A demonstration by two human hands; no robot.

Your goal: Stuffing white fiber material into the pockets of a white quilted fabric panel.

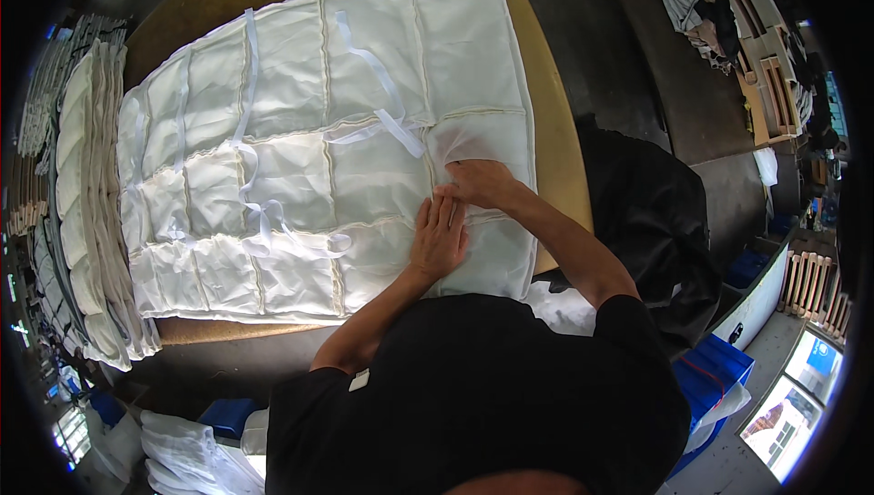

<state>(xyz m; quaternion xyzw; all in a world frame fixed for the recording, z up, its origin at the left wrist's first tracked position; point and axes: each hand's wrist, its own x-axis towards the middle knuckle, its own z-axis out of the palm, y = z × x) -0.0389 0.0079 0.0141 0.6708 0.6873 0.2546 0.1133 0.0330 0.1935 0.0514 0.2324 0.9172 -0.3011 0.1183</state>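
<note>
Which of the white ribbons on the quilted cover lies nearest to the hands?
The ribbon running down the middle-right panels; its lower end stops just left of the right hand. The other ribbons lie farther left.

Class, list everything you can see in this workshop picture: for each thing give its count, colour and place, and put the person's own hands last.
quilted pad: one, white, spread across the table
ribbon ties: several, white, lying loose on the pad
table: one, tan, under the pad
stacked pads: one pile, white-grey, left of the table
black cloth: one heap, right of the table
blue crates: a few, lower right
wooden shelving: one, pale, upper right
left hand: flat on the pad's right part
right hand: pinching the fabric at a seam
</note>
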